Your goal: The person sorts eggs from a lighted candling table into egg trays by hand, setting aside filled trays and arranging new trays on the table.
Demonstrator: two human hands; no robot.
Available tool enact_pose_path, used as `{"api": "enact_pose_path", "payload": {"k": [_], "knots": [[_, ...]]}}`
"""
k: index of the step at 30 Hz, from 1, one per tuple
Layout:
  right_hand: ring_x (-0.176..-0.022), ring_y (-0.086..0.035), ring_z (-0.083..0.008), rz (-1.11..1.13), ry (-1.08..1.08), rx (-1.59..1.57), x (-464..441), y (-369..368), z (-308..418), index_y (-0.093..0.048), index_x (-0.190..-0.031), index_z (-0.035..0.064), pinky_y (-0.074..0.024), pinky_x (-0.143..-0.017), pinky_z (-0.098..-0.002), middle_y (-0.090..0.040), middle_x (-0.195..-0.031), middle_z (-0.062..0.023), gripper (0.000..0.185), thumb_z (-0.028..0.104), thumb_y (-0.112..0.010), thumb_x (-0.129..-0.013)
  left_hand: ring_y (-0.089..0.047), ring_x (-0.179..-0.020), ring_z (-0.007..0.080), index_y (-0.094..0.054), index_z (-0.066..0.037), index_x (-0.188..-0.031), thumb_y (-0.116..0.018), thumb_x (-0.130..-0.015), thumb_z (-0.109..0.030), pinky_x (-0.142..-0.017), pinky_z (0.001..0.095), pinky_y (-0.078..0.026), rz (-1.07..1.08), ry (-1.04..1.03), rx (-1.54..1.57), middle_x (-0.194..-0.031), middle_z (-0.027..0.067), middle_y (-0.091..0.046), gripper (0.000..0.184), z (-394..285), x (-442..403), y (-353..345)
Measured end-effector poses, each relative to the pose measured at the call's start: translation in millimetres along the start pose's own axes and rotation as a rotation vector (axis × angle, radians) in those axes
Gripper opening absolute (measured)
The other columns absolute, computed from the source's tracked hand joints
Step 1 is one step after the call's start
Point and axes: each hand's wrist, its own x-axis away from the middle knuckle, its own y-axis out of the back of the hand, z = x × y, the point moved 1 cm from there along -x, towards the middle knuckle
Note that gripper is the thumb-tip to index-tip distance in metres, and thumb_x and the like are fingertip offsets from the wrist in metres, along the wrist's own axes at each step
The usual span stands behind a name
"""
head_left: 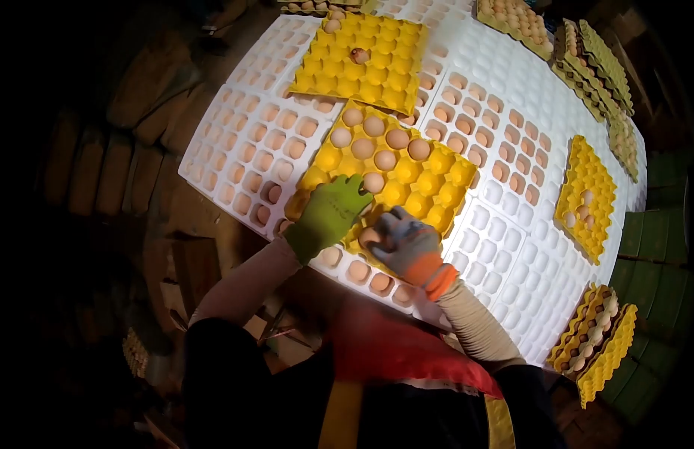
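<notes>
- from my remote view, the yellow tray (418, 203) lay atop white trays (481, 247), its cups bright and knobbly
- its eggs (397, 138) looked smooth, pale pink to tan, mostly toward the far side
- the green-gloved left hand (328, 213) curved beside one; i couldn't tell its grip
- the grey-and-orange-gloved right hand (403, 243) curled over another, grip unclear

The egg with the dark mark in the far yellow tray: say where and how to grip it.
Grip the egg by its exposed sides, coming from above. The yellow tray seems to shield its underside, while no egg crowds it. Avoid the dark mark, in case it's broken there.
</notes>
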Motion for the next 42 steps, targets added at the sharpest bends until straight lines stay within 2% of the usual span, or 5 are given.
{"api": "enact_pose_path", "payload": {"k": [9, 18, 28, 38, 42], "knots": [[-0.106, -0.062, -0.0294, 0.081, 0.105, 0.350, -6.7, -8.7, 5.7, -0.066, -0.114, 0.0106, -0.0556, -0.079, -0.0425, -0.058, -0.116, -0.0068, 0.050, 0.051, -0.074, -0.085, -0.064, -0.098, 0.0115, -0.049, -0.005, -0.144, -0.056, -0.100, -0.015, -0.076, 0.0216, -0.051, -0.154, 0.798, 1.685, -0.124, 0.0055, -0.063, 0.045, 25.1, 31.1, 24.7], [-0.101, -0.072, -0.0183, 0.039, -0.110, -1.430, -12.6, 30.4, -49.4, -0.051, -0.145, 0.0090, -0.0599, -0.066, -0.0294, -0.066, -0.126, -0.0103, 0.054, 0.010, -0.069, -0.094, -0.064, -0.107, 0.0257, -0.068, -0.010, -0.125, -0.075, -0.081, -0.011, -0.082, 0.0351, -0.054, -0.365, 0.154, 0.205, -0.128, 0.0090, -0.063, 0.044, 95.7, -48.0, 26.8], [-0.100, -0.061, -0.0292, -0.294, -0.141, 0.607, -102.6, -37.9, 12.4, -0.069, -0.115, 0.0161, -0.0552, -0.069, -0.0464, -0.061, -0.114, -0.0104, 0.029, 0.032, -0.058, -0.094, -0.066, -0.107, 0.0248, -0.068, -0.001, -0.125, -0.087, -0.079, -0.008, -0.092, 0.0362, -0.054, -0.431, 0.347, 0.465, -0.118, 0.0117, -0.068, 0.050, 107.2, -34.4, 14.6], [-0.097, -0.067, -0.0162, -0.339, -0.498, -1.196, 54.4, 64.3, -168.3, -0.074, -0.118, 0.0051, -0.0548, -0.085, -0.0313, -0.073, -0.111, -0.0101, 0.045, 0.035, -0.084, -0.085, -0.065, -0.099, 0.0287, -0.072, -0.003, -0.109, -0.082, -0.072, -0.005, -0.084, 0.0367, -0.053, -0.383, 0.048, 0.525, -0.103, 0.0113, -0.066, 0.038, -25.1, -125.0, 44.5], [-0.104, -0.068, -0.0316, -0.677, -0.691, -0.133, 96.4, 69.2, -247.3, -0.077, -0.111, 0.0197, -0.0564, -0.086, -0.0423, -0.064, -0.122, -0.0078, 0.041, 0.046, -0.083, -0.081, -0.065, -0.102, 0.0280, -0.073, -0.009, -0.117, -0.087, -0.070, -0.011, -0.087, 0.0374, -0.055, -0.201, -0.084, 0.672, -0.117, 0.0123, -0.061, 0.049, -120.7, -177.2, 15.7]]}}
